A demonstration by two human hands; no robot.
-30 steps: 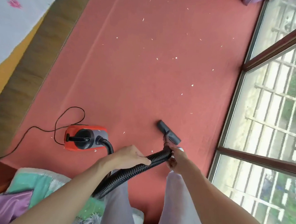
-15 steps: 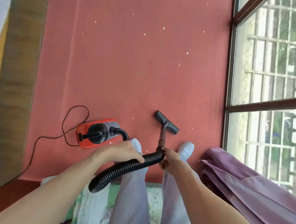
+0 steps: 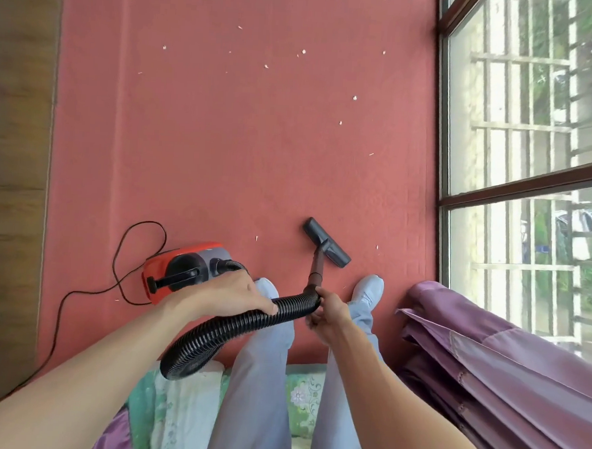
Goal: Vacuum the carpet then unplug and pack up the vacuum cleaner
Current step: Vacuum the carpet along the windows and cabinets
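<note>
Fingers of the left hand curl over the top of the ribbed black hose, gripping it partway along its length. The right hand is wrapped tight around the hose's far end, where it joins the dark wand. From that grip the wand slopes down and forward to the floor nozzle, which lies flat on the red carpet, just ahead of the person's pale shoes. Behind the left hand the hose loops down and back up into the orange vacuum cleaner, which sits on the carpet to the person's left. Its black cord curls beside it and trails off toward the wooden floor. White scraps are scattered over the carpet beyond the nozzle. A purple curtain is bunched at the right below the window, and green patterned bedding lies under the person's legs.
</note>
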